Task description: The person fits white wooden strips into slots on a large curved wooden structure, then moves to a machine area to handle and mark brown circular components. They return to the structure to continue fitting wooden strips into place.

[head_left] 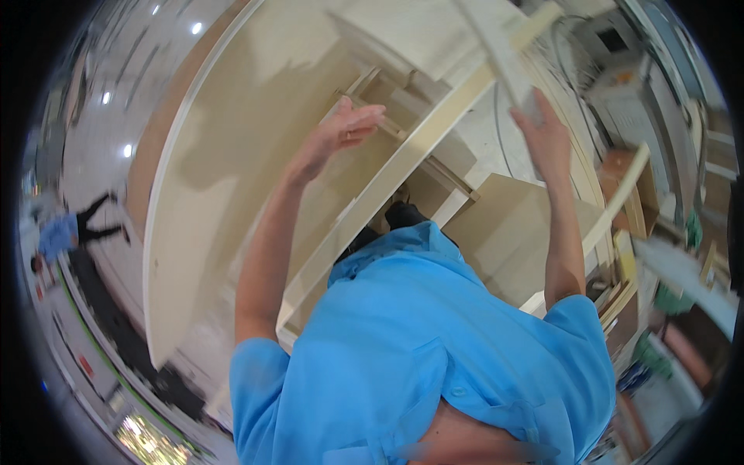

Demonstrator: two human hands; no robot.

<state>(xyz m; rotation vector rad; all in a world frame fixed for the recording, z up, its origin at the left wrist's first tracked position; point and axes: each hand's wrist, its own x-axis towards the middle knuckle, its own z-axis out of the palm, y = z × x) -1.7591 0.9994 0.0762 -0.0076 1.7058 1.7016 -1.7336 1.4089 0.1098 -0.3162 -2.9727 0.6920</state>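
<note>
My left hand (pixel 341 133) is raised over a large cream panel (pixel 232 147). Its fingers are stretched out and nothing is in them. Farther right, my right hand (pixel 547 143) grips the near end of a long pale strip (pixel 497 58), thumb on one side and fingers on the other. The strip runs away from me past the top edge and is smeared by motion. Between my arms a cream rail (pixel 418 143) crosses diagonally, part of a cream frame with short crosspieces around my legs. A flat cream board (pixel 504 232) lies inside my right forearm.
To the right stand a grey machine cabinet (pixel 639 116) with dark cables, a brown box (pixel 620 174) and several stacked wood pieces (pixel 620 291). Another person (pixel 66 231) in a blue shirt walks at the far left, beyond the panel's curved edge.
</note>
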